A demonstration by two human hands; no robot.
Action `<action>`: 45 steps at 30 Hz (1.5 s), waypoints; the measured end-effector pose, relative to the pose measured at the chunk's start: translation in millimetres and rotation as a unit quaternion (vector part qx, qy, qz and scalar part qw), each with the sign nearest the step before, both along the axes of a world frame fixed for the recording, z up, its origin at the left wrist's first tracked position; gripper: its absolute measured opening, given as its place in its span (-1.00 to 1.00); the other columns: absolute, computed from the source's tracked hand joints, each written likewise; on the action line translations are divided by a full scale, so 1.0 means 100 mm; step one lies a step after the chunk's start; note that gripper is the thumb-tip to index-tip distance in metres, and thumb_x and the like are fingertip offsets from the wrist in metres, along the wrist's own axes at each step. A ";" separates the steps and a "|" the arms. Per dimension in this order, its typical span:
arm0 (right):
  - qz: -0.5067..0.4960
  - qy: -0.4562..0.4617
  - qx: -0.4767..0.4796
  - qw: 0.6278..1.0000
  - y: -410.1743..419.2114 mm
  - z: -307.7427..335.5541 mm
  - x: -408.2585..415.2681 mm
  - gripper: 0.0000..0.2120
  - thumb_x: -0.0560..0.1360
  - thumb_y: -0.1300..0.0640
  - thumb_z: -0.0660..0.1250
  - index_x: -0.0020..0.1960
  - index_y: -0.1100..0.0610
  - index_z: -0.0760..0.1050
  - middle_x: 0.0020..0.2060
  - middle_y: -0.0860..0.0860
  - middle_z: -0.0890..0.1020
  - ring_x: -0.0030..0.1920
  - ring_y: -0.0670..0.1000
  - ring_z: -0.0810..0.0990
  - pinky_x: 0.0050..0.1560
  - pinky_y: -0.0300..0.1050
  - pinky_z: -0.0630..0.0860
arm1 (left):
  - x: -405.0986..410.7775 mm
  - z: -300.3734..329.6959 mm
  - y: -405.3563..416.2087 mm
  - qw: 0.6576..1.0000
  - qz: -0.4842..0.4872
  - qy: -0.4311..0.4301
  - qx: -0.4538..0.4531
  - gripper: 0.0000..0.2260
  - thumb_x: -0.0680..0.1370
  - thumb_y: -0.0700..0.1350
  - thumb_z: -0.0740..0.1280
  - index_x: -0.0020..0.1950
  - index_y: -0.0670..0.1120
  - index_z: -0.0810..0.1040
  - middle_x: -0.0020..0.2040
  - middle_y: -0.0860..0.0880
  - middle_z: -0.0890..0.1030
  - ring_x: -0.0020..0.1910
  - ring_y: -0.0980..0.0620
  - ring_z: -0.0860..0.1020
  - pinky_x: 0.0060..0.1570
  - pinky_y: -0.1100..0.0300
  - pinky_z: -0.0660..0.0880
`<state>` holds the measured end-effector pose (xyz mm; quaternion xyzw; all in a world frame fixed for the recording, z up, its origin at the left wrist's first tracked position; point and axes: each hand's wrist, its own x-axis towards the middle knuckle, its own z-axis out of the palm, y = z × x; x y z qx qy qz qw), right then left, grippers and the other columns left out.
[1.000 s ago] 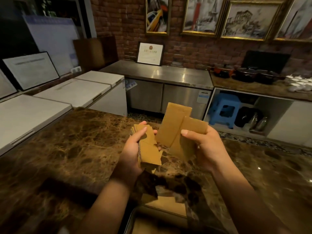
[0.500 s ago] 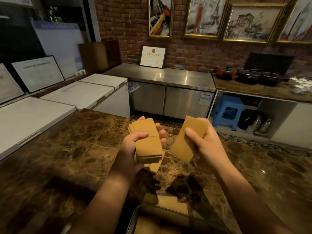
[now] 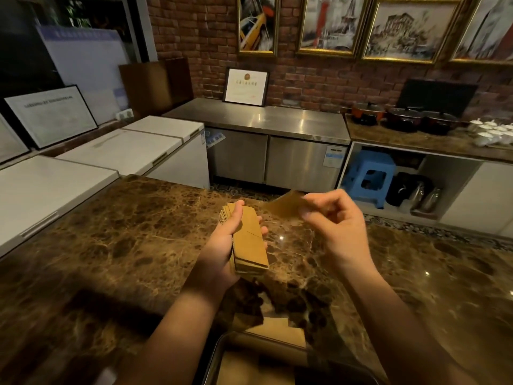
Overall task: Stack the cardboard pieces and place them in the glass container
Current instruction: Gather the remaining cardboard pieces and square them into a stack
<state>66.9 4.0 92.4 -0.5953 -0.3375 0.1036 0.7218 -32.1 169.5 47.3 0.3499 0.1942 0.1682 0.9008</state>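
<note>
Left hand [image 3: 222,254] raised above the brown veined marble table [image 3: 125,245], grip wrapped around a thick stack of tan rectangular cardboard pieces [image 3: 248,243]: thumb laid across the top face, fingertips showing past the stack's right edge. Stack tilted, near end lower, top piece slightly askew from those beneath.

Right hand [image 3: 333,232] held just beside and to the right, a little higher, grip narrow, pinching a single tan cardboard piece [image 3: 284,206] between thumb and forefinger; remaining fingers curled loosely. Single piece blurred, pointing left toward the stack, not touching it.

At the bottom edge, directly below both forearms, a rounded-corner glass container with a dark rim [image 3: 219,354] resting on the table, tan cardboard visible inside, exact count impossible to tell. Just beyond its far rim, more flat tan cardboard [image 3: 274,330] lying on the marble, partly in the hands' shadow.

Behind the table: white chest freezers [image 3: 133,145] at left, a stainless steel cabinet [image 3: 266,140] against the red brick wall [image 3: 200,37], a blue plastic stool [image 3: 369,176] under the right-hand shelf.
</note>
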 end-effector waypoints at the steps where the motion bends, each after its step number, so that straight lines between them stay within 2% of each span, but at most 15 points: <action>1: 0.022 -0.055 -0.008 0.998 -0.02 -0.02 -0.05 -0.69 0.46 0.46 0.38 -0.20 0.04 0.56 -0.06 -0.08 0.74 0.09 -0.07 0.69 0.05 -0.20 0.63 | 0.00 -0.02 -0.01 1.000 -0.006 -0.016 -0.010 -0.73 0.39 0.17 0.42 -0.10 0.03 0.77 -0.04 -0.17 0.73 -0.14 -0.14 0.71 -0.17 -0.06 0.62; 5: 0.109 -0.203 -0.154 0.961 0.04 -0.25 -0.21 -0.69 0.44 0.36 0.46 -0.18 -0.07 0.59 0.05 -0.17 0.73 0.32 -0.18 0.55 0.54 0.06 0.26 | 0.00 -0.07 0.00 0.994 -0.048 -0.081 -0.053 -0.58 0.44 0.13 0.39 0.28 0.07 0.57 0.10 -0.25 0.71 0.08 -0.27 0.68 -0.15 -0.16 0.65; 10: 0.205 -0.243 -0.190 0.929 0.15 -0.42 -0.15 -0.85 0.53 0.09 0.34 0.02 0.06 0.65 0.29 -0.18 0.62 0.49 -0.15 0.36 0.59 0.12 -0.04 | -0.07 -0.20 0.10 0.993 -0.038 -0.078 -0.075 -0.61 0.46 0.01 0.39 0.30 0.11 0.58 0.20 -0.25 0.67 0.09 -0.26 0.68 -0.12 -0.20 0.65; 13: 0.217 -0.151 -0.177 0.948 0.36 -0.54 -0.13 -0.86 0.52 0.07 0.32 -0.01 -0.05 0.66 0.19 -0.17 0.67 0.36 -0.11 0.52 0.42 -0.04 0.37 | -0.13 -0.35 0.22 0.996 0.015 -0.069 -0.047 -0.61 0.47 0.06 0.32 0.31 0.14 0.51 0.04 -0.21 0.71 -0.06 -0.17 0.71 -0.21 -0.11 0.67; 16: 0.055 -0.008 -0.277 0.959 0.68 -0.73 0.21 -0.91 0.54 0.05 0.35 -0.06 0.02 0.63 -0.18 -0.10 0.65 -0.17 -0.04 0.60 -0.05 -0.12 0.52 | -0.27 -0.49 0.36 0.987 0.067 -0.066 -0.133 -0.72 0.52 0.15 0.32 0.16 0.06 0.52 -0.04 -0.15 0.60 -0.15 -0.08 0.59 -0.16 -0.04 0.60; 18: 0.016 0.051 -0.502 0.863 0.87 -0.89 0.44 -0.52 0.54 -0.23 0.30 0.10 0.19 0.60 -0.11 0.09 0.62 -0.21 0.05 0.53 -0.10 -0.03 0.49 | -0.40 -0.63 0.49 0.981 0.094 -0.057 -0.162 -0.71 0.57 0.20 0.29 0.12 0.02 0.50 -0.03 -0.14 0.56 -0.13 -0.07 0.56 -0.06 -0.03 0.56; 20: 0.042 0.032 -0.660 0.749 1.05 -1.03 0.48 -0.12 0.42 -0.51 0.20 0.35 0.23 0.51 0.23 0.19 0.59 0.02 0.16 0.59 -0.04 -0.01 0.54 | -0.51 -0.75 0.59 0.979 0.113 -0.052 -0.162 -0.71 0.60 0.17 0.28 0.09 -0.02 0.59 0.01 -0.17 0.57 -0.11 -0.09 0.58 -0.02 -0.04 0.56; 22: 0.043 -0.008 -0.710 0.703 1.26 -1.18 0.40 0.13 0.24 -0.67 0.12 0.48 0.16 0.40 0.44 0.17 0.47 0.31 0.24 0.52 0.24 0.13 0.50 | -0.57 -0.82 0.65 0.980 0.129 -0.041 -0.147 -0.72 0.62 0.11 0.26 0.22 0.00 0.59 0.07 -0.17 0.57 -0.06 -0.10 0.59 0.02 -0.05 0.57; 25: -0.011 -0.044 -0.732 0.679 1.57 -1.33 0.25 0.27 0.02 -0.71 0.20 0.48 0.11 0.40 0.43 0.15 0.47 0.35 0.24 0.49 0.21 0.18 0.48 | -0.63 -0.88 0.69 0.979 0.152 -0.042 -0.129 -0.78 0.64 0.07 0.24 0.25 0.08 0.51 0.07 -0.17 0.60 -0.06 -0.09 0.63 0.03 -0.08 0.57; 28: -0.031 -0.017 -0.697 0.716 1.80 -1.41 0.21 0.14 0.08 -0.51 0.48 0.46 0.15 0.38 0.39 0.15 0.49 0.36 0.23 0.48 0.26 0.18 0.50 | -0.65 -0.91 0.72 0.979 0.166 -0.029 -0.115 -0.83 0.66 0.06 0.22 0.20 0.11 0.54 0.10 -0.17 0.63 -0.06 -0.10 0.67 0.02 -0.12 0.55; 30: 0.002 0.013 -0.646 0.763 1.87 -1.42 0.24 -0.15 0.24 -0.25 0.60 0.37 0.18 0.48 0.31 0.15 0.57 0.31 0.20 0.53 0.28 0.12 0.52 | -0.65 -0.90 0.74 0.978 0.174 -0.020 -0.115 -0.83 0.66 0.06 0.23 0.19 0.12 0.56 0.10 -0.15 0.64 -0.05 -0.10 0.68 0.02 -0.11 0.55; 34: 0.021 0.154 -0.438 0.886 1.70 -1.30 0.33 -0.67 0.47 0.27 0.48 0.22 0.20 0.56 0.14 0.17 0.68 0.09 0.15 0.66 0.10 0.06 0.61 | -0.63 -0.84 0.74 0.977 0.180 -0.015 -0.114 -0.85 0.66 0.02 0.25 0.18 0.10 0.56 0.12 -0.16 0.60 0.00 -0.12 0.63 0.03 -0.10 0.54; 36: 0.055 0.297 -0.287 0.909 1.46 -1.10 0.35 -0.66 0.50 0.37 0.41 0.25 0.18 0.55 0.05 0.16 0.73 0.01 0.16 0.72 -0.04 0.10 0.68 | -0.60 -0.78 0.72 0.978 0.175 -0.021 -0.108 -0.82 0.66 -0.03 0.24 0.24 0.09 0.52 0.14 -0.19 0.60 -0.01 -0.14 0.63 0.00 -0.08 0.54; 39: 0.096 0.405 -0.149 0.897 1.07 -0.75 0.28 -0.71 0.49 0.39 0.41 0.18 0.18 0.57 -0.10 0.14 0.77 -0.13 0.11 0.77 -0.40 -0.12 0.64 | -0.51 -0.63 0.59 0.985 0.141 -0.038 -0.092 -0.74 0.65 -0.11 0.20 0.32 0.04 0.49 0.12 -0.21 0.61 -0.08 -0.15 0.64 -0.07 -0.06 0.57; 45: 0.128 0.340 -0.018 0.932 0.42 -0.33 0.09 -0.62 0.45 0.43 0.35 0.24 0.21 0.53 0.06 0.18 0.73 0.07 0.19 0.72 0.01 0.15 0.68 | -0.19 -0.23 0.18 0.996 0.032 -0.064 -0.053 -0.62 0.44 -0.10 0.30 0.26 0.02 0.55 0.02 -0.22 0.70 -0.16 -0.17 0.70 -0.25 -0.02 0.66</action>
